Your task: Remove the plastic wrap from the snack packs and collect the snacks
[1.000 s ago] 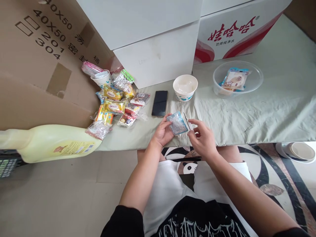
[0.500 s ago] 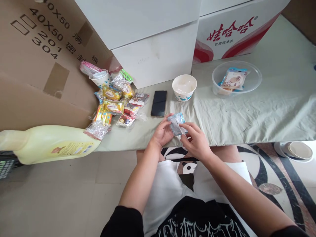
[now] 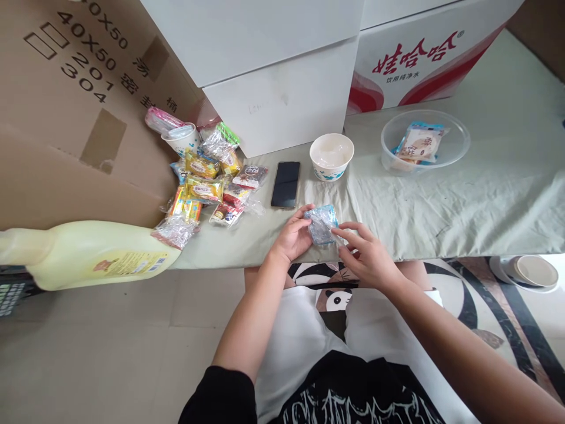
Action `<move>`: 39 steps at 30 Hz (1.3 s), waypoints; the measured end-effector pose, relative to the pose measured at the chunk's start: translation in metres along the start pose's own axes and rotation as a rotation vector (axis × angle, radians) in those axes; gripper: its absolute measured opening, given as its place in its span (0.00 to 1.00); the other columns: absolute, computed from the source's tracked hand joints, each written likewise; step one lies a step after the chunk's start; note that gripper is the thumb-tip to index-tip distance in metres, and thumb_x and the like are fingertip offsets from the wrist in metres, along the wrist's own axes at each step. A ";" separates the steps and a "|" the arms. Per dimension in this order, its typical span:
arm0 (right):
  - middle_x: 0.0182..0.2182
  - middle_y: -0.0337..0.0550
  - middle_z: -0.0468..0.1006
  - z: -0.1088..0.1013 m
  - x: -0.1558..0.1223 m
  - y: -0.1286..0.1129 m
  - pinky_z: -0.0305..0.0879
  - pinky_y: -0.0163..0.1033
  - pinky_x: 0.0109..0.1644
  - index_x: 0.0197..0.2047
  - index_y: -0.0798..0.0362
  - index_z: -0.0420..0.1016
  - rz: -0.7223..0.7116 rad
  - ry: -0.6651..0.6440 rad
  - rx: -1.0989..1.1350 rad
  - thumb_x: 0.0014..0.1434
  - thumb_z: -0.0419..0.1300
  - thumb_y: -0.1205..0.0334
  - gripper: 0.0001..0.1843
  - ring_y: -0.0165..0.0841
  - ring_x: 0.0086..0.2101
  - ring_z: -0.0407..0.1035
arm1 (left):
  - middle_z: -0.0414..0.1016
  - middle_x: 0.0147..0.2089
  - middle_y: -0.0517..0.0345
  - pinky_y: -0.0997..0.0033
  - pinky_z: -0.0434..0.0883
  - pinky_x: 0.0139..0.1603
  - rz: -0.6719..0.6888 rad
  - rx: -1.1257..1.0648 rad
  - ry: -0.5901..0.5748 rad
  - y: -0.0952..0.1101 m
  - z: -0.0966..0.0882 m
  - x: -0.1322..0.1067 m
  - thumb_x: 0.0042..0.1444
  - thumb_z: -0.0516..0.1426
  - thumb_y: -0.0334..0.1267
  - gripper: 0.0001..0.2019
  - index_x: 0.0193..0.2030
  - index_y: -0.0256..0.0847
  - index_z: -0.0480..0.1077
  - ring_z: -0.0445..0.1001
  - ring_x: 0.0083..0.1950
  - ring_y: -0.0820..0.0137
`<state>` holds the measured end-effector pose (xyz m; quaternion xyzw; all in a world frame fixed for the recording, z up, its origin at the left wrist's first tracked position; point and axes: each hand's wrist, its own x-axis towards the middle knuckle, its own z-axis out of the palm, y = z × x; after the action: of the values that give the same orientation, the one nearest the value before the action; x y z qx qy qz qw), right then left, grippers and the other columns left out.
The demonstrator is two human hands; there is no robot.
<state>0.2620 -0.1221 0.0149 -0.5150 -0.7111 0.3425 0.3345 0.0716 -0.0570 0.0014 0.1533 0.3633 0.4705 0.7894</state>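
Observation:
My left hand (image 3: pixel 295 237) is closed around the left side of a small flat packet (image 3: pixel 321 224), thumb on top. The packet has a blue edge and a shiny, crinkled clear wrapper, and is held just above the table's front edge. At its right side, my right hand (image 3: pixel 368 254) pinches a thin translucent flap of the wrapper (image 3: pixel 338 238) between thumb and fingertips. What is inside the packet cannot be made out. Just beyond my hands lie a dark phone (image 3: pixel 285 185) and a white paper bowl (image 3: pixel 331 172) with blue print.
Several wrapped snacks (image 3: pixel 203 189) are heaped at left beside a paper cup (image 3: pixel 182 140). A large yellow bottle (image 3: pixel 101 256) lies in front of a cardboard box (image 3: pixel 53 153). White boxes (image 3: pixel 282 97) stand behind. At right, a clear plastic bowl (image 3: pixel 459 138) holds packets on the cloth-covered table (image 3: pixel 507 200).
My right hand has shifted a little to the right, away from the middle of the packet to its right edge. More of the packet's top shows, and my left hand keeps its hold.

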 end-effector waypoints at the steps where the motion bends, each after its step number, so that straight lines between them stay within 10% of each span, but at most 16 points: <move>1: 0.56 0.52 0.72 -0.003 0.000 0.001 0.75 0.39 0.31 0.56 0.50 0.76 -0.003 -0.011 0.001 0.63 0.54 0.63 0.20 0.24 0.25 0.70 | 0.79 0.36 0.58 0.70 0.70 0.42 0.005 -0.007 0.008 0.000 0.000 0.000 0.51 0.59 0.24 0.16 0.45 0.41 0.75 0.77 0.34 0.71; 9: 0.45 0.46 0.81 -0.039 -0.013 0.006 0.72 0.36 0.29 0.53 0.49 0.79 0.014 -0.245 0.020 0.62 0.54 0.64 0.19 0.28 0.26 0.72 | 0.78 0.33 0.61 0.73 0.70 0.39 0.001 -0.021 0.065 -0.001 -0.001 0.002 0.49 0.58 0.22 0.18 0.46 0.41 0.75 0.76 0.32 0.74; 16: 0.41 0.45 0.83 -0.058 -0.004 0.022 0.71 0.40 0.34 0.55 0.49 0.77 0.031 -0.030 -0.201 0.62 0.54 0.63 0.20 0.31 0.26 0.73 | 0.78 0.32 0.61 0.72 0.71 0.36 -0.006 -0.039 0.058 0.001 0.002 0.001 0.49 0.58 0.23 0.16 0.44 0.40 0.74 0.75 0.30 0.74; 28: 0.54 0.52 0.78 -0.008 0.039 0.048 0.61 0.63 0.60 0.49 0.48 0.80 -0.027 0.358 -0.468 0.64 0.53 0.67 0.16 0.53 0.57 0.67 | 0.78 0.34 0.63 0.71 0.69 0.41 0.022 -0.003 0.039 -0.002 -0.003 0.002 0.46 0.63 0.24 0.18 0.45 0.42 0.75 0.75 0.33 0.74; 34: 0.51 0.51 0.75 0.018 0.030 0.020 0.73 0.51 0.52 0.60 0.48 0.70 -0.164 0.250 -0.053 0.61 0.60 0.59 0.23 0.44 0.49 0.73 | 0.79 0.38 0.61 0.70 0.69 0.45 0.015 0.078 -0.032 -0.003 0.000 0.001 0.41 0.68 0.24 0.21 0.43 0.41 0.74 0.77 0.38 0.72; 39: 0.42 0.47 0.73 0.029 0.034 0.028 0.72 0.46 0.40 0.42 0.47 0.76 -0.124 0.342 0.046 0.60 0.61 0.62 0.07 0.38 0.37 0.71 | 0.79 0.34 0.61 0.72 0.69 0.39 0.035 0.040 -0.053 -0.005 -0.004 0.002 0.40 0.70 0.27 0.18 0.38 0.40 0.73 0.75 0.33 0.73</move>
<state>0.2435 -0.0872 -0.0196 -0.5133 -0.6660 0.2447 0.4827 0.0725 -0.0583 -0.0055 0.1876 0.3488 0.4726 0.7873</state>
